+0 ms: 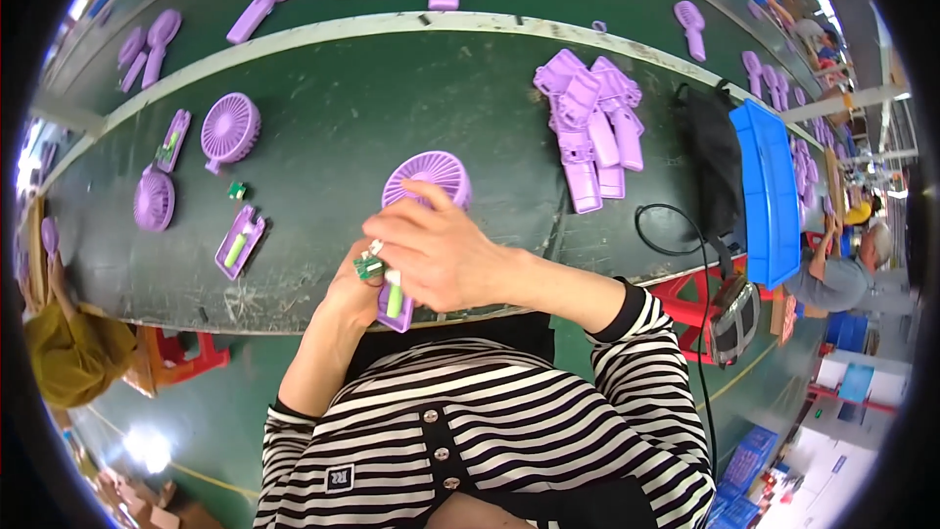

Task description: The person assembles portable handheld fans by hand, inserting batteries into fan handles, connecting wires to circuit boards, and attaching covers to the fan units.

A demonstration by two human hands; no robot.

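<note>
Near the front edge of the table, my two hands meet over a purple handheld fan (428,174). Its round grille shows beyond my fingers, and its opened handle with a light green battery (395,302) pokes out below. My left hand (345,286) is closed, with a small green circuit board (368,267) at its fingertips. Across the fan lies my right hand (438,253), its fingers bent around the handle and close to a small white part by the board. The right fingertips and the middle of the handle are partly hidden.
Left lie fan heads (231,131), a handle shell with battery (240,241) and a loose green board (237,191). Right are piled purple shells (589,122), a black bag (711,157), a cable and a blue bin (766,194). Beyond the pale rail (470,24) more fans lie; people work at both sides.
</note>
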